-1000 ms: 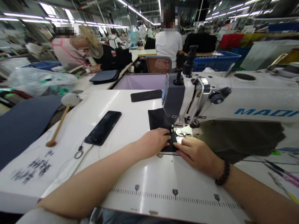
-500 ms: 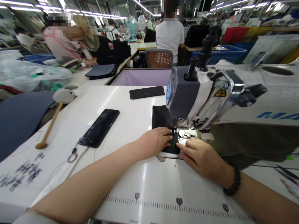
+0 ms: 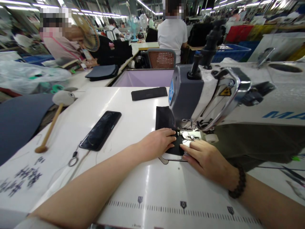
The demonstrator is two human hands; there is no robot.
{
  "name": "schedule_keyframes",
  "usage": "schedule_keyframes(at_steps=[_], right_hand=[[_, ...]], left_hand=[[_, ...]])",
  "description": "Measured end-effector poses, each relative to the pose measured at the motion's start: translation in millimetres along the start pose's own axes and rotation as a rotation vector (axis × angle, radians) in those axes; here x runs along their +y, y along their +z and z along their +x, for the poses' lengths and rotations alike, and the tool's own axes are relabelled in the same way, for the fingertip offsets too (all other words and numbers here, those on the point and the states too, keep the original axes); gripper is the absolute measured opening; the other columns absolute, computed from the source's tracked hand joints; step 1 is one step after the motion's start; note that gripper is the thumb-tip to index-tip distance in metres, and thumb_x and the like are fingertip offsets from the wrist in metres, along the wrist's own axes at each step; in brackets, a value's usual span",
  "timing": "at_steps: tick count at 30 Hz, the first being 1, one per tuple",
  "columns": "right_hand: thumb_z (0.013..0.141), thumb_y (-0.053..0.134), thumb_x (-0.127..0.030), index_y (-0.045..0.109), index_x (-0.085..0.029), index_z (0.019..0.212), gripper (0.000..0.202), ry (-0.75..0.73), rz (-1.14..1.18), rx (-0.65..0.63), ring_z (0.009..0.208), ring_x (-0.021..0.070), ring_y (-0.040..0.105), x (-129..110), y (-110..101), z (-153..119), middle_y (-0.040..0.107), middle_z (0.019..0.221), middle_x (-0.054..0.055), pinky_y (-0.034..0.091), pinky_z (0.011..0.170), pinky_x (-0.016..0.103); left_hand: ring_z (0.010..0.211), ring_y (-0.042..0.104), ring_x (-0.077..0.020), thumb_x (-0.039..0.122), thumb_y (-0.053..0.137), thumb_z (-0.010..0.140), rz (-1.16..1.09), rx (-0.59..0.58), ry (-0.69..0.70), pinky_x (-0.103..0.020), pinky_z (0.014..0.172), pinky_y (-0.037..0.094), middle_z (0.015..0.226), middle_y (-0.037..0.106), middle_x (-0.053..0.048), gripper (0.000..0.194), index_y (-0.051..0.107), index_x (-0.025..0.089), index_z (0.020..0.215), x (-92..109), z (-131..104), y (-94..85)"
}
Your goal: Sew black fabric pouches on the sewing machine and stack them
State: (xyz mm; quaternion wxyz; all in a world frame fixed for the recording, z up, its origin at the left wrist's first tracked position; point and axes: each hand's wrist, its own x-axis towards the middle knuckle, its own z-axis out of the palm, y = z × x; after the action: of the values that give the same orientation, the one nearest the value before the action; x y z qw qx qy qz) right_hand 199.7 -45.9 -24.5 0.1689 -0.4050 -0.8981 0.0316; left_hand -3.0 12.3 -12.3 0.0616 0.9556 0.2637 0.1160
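A black fabric piece (image 3: 164,117) lies flat under the head of a sewing machine (image 3: 188,92), its right edge at the lit needle plate (image 3: 193,135). My left hand (image 3: 158,143) rests on the fabric from the left, fingers stretched out and pressing it down. My right hand (image 3: 203,159) lies at the fabric's lower right edge beside the plate, index finger extended and touching the edge, the other fingers partly curled. The needle's tip is too small to make out. A second black folded strip (image 3: 149,94) lies farther back on the white table (image 3: 128,117).
Left of my arm lie a phone (image 3: 101,130) with a ring strap and a wooden-handled mallet (image 3: 51,127). Dark olive fabric (image 3: 250,143) lies under the machine arm, scissors (image 3: 294,175) at the far right. People work at tables behind, near a woven-back chair (image 3: 162,58).
The black fabric has shifted slightly away from me, its near edge now a little higher in view. Both hands keep nearly the same place on it. The view has moved slightly.
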Motion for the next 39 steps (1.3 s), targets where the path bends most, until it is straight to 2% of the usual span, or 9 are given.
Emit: schedule_keyframes(at_steps=[13,20,25,31,39], right_hand=[[0.087,0.041,-0.026,0.059,-0.011,0.1,0.027,0.007,0.013,0.0,0.071,0.0182,0.054,-0.8,0.0,0.4,0.06,0.078,0.009,0.043,0.067,0.033],[0.085,0.046,-0.025,0.059,-0.012,0.101,0.025,0.051,0.013,-0.034,0.068,0.0183,0.053,-2.3,-1.2,2.9,0.059,0.075,0.007,0.042,0.063,0.032],[0.084,0.047,-0.026,0.059,-0.011,0.102,0.026,0.061,-0.011,-0.022,0.069,0.0179,0.053,-2.0,-1.5,3.4,0.059,0.075,0.007,0.042,0.062,0.031],[0.087,0.041,-0.027,0.063,-0.012,0.092,0.027,-0.093,0.017,0.002,0.061,0.0158,0.048,-4.3,-5.0,-1.2,0.055,0.065,0.005,0.038,0.057,0.03],[0.088,0.039,-0.029,0.06,-0.012,0.1,0.03,-0.045,0.007,-0.02,0.063,0.0159,0.049,-2.3,-1.8,-2.1,0.055,0.069,0.005,0.039,0.059,0.029]], left_hand=[[0.105,0.053,-0.0195,0.022,0.048,0.085,-0.018,0.0,0.006,-0.03,0.093,0.042,0.112,0.058,-0.009,0.023,0.06,0.011,0.102,-3.7,-0.2,1.7],[0.105,0.052,-0.0203,0.023,0.047,0.086,-0.014,0.014,0.02,-0.031,0.094,0.041,0.112,0.057,-0.009,0.025,0.06,0.011,0.103,-5.0,0.8,4.1],[0.102,0.052,-0.0216,0.021,0.046,0.086,0.032,0.009,0.041,-0.033,0.09,0.043,0.11,0.057,-0.012,0.023,0.06,0.009,0.101,-3.3,2.2,-1.1],[0.087,0.053,-0.0189,0.017,0.04,0.089,0.032,-0.105,0.224,-0.03,0.08,0.045,0.096,0.06,-0.009,0.025,0.064,0.01,0.085,11.2,-0.6,-12.6],[0.091,0.051,-0.0195,0.017,0.039,0.089,0.018,-0.113,0.179,-0.03,0.081,0.044,0.094,0.059,-0.01,0.024,0.061,0.01,0.093,7.7,0.5,-9.6]])
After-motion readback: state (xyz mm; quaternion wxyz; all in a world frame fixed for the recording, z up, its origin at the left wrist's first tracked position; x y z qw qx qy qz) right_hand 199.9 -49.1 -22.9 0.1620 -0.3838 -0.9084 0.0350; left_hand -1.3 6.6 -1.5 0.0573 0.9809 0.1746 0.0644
